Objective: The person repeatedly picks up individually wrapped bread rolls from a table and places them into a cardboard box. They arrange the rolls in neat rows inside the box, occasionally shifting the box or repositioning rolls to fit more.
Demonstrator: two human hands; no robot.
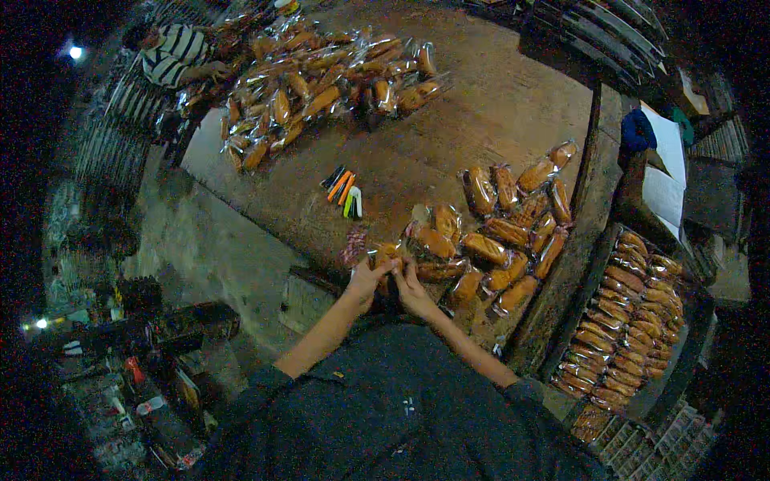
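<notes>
At the near edge of the table, my left hand [366,284] and my right hand [411,292] meet with fingers pinched on a bagged bread roll [388,251]. The roll is golden brown in clear plastic, partly covered by my fingers. Right beside my left hand lies a small heap of pink-and-white bits [353,244], too small to name. To the right of my hands several bagged rolls [486,248] lie loosely grouped, the nearest close to my right hand. Beyond my hands sits a bunch of thin orange, black, yellow-green and white sticks or strips [340,187].
A large pile of bagged rolls [321,88] covers the far left of the wooden table [473,88]. A person in a striped shirt [178,54] is beside it. At right, a tray of bagged rolls [622,321] stands beyond the table edge, near an open book [664,164] and another person's arm.
</notes>
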